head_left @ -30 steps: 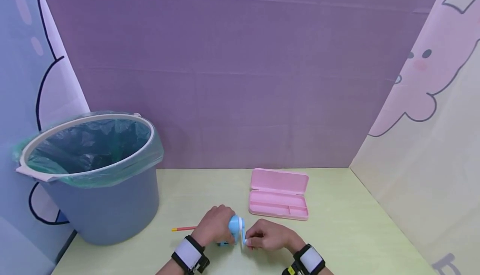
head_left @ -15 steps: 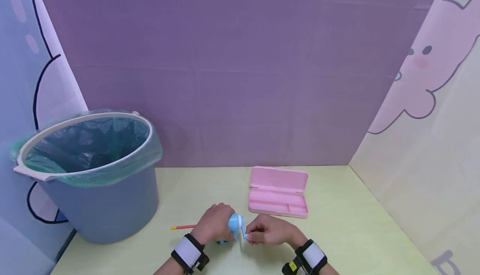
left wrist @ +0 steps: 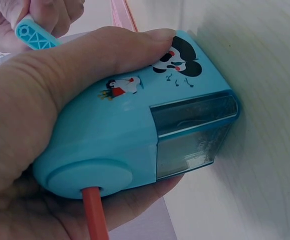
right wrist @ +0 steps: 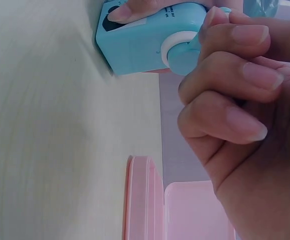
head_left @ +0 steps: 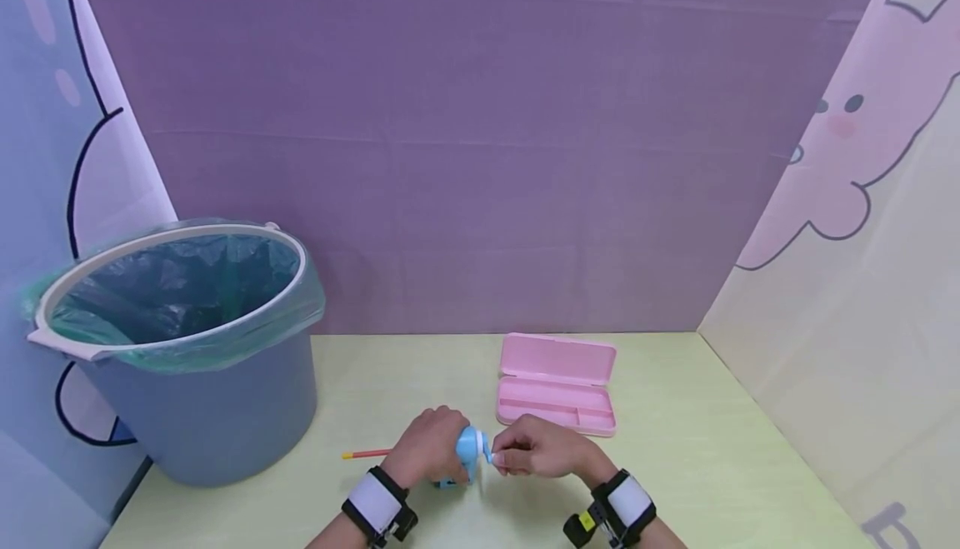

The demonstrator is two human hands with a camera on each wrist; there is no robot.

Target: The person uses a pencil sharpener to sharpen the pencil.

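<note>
A light blue crank pencil sharpener [left wrist: 110, 130] with cartoon prints and a clear shavings drawer [left wrist: 192, 137] stands on the table. My left hand [head_left: 431, 446] grips its body, thumb across the printed side. A red pencil [left wrist: 95, 212] sticks out of the hole in the sharpener's end; in the head view its yellow tip points left. On the opposite end, my right hand [head_left: 542, 447] pinches the handle of the blue crank [left wrist: 35, 35] between thumb and index finger. The other fingers of that hand are curled, as the right wrist view shows.
Behind the right hand lies an open pink pencil case [head_left: 557, 403], its lid tipped back. At the left stands a large blue-grey bin [head_left: 217, 424] lined with a green plastic bag [head_left: 247, 349]. A purple backdrop [head_left: 480, 157] closes off the table's far edge.
My right hand has moved up with the crank handle, which has swung from pointing down to nearer the sharpener's middle height. The left hand keeps its grip on the sharpener.
</note>
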